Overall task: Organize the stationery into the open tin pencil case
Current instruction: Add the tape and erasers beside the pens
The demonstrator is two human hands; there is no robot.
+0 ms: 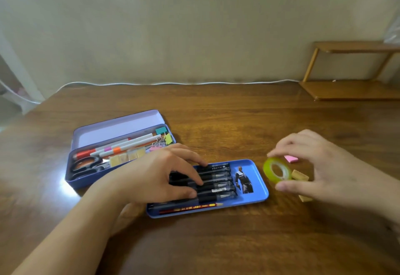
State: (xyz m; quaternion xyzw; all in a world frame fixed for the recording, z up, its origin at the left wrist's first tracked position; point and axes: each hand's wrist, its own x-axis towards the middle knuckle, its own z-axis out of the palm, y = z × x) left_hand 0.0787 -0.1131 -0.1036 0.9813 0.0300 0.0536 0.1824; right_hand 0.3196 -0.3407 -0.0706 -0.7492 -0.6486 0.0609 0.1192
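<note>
The open purple tin pencil case (71, 168) lies at the left with highlighters, scissors (86, 166), beige erasers and binder clips (163, 139) inside. A blue inner tray (258, 179) sits in front of it, holding several black pens (216, 184) and a red pencil (190, 207). My left hand (160, 175) rests on the pens with its fingers spread. My right hand (320, 164) pinches a green roll of tape (276, 169) just right of the tray, lifted on edge.
Two beige erasers (299, 175) and a pink eraser (291, 158) lie on the wooden table (216, 118) under my right hand. A wooden shelf (350, 89) stands at the back right. A white cable (173, 83) runs along the wall.
</note>
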